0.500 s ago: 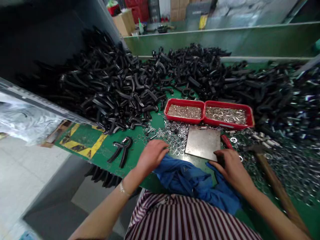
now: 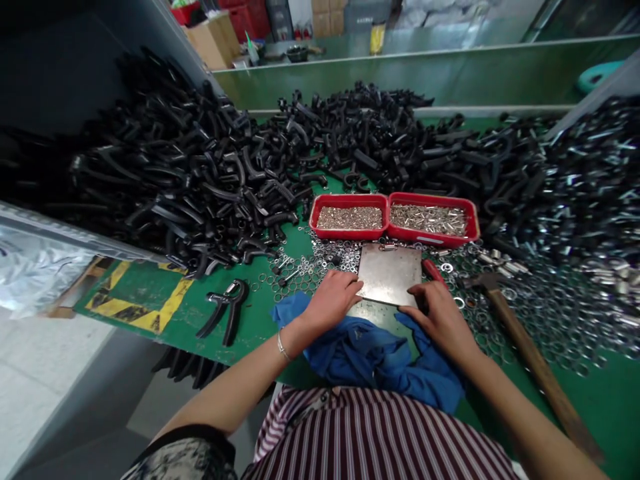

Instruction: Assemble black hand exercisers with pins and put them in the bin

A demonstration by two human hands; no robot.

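A flat square metal plate [image 2: 390, 273] lies on the green bench. At its left edge is my left hand [image 2: 331, 300], fingers bent, the fingertips on the plate's near left corner. My right hand [image 2: 440, 317] has its thumb and fingers at the plate's near right corner, gripping it. Under and between my wrists a crumpled blue cloth [image 2: 370, 357] is spread along the bench edge. A black hand grip with a spring [image 2: 227, 310] rests to the left. Small metal rings [image 2: 295, 270] lie beside the plate.
Two red trays [image 2: 350, 233] of small metal parts stand behind the plate. Black handles [image 2: 200, 167] are heaped across the back and left. A hammer [image 2: 535, 353] and a red-handled tool [image 2: 433, 272] lie at the right, among many rings.
My left hand has moved right from the rings to the plate's left corner. My right hand stays at the right corner. The whole view has shifted, with the bench now further left.
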